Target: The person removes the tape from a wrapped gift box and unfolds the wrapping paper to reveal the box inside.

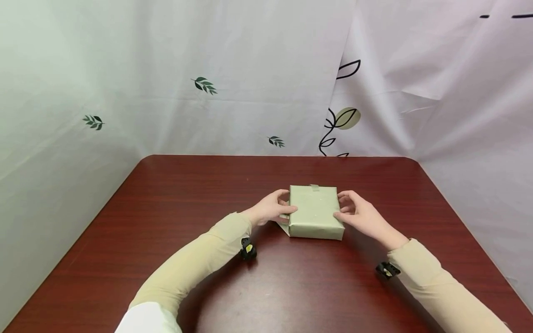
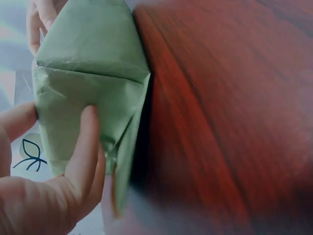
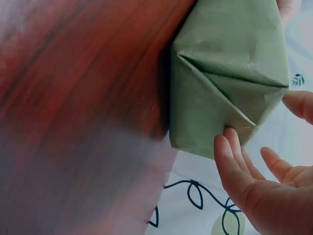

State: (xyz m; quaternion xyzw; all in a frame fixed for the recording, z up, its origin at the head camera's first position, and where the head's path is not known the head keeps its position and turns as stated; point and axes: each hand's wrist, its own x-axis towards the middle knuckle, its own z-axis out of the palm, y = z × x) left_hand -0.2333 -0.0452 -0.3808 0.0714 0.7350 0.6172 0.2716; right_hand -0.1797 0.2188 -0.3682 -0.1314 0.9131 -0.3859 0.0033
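Note:
A box wrapped in pale green paper (image 1: pixel 314 209) lies on the table between both hands. My left hand (image 1: pixel 269 208) holds its left end, thumb over the top edge and fingers against the end face. In the left wrist view, a fingertip (image 2: pixel 89 111) presses the folded paper there, and a loose flap (image 2: pixel 123 171) sticks out along the lower side. My right hand (image 1: pixel 361 213) holds the opposite end, thumb at the near top corner. On that end, the right wrist view has a diagonal fold (image 3: pixel 220 95) with fingertips touching beside it. Clear tape (image 1: pixel 314 188) shows at the far top edge.
The dark red wooden table (image 1: pixel 200 194) extends around the box, with rounded far corners. White fabric (image 1: pixel 250 55) printed with leaves hangs behind it and on both sides. Black wrist devices (image 1: pixel 248 249) sit at the cuffs of the beige sleeves.

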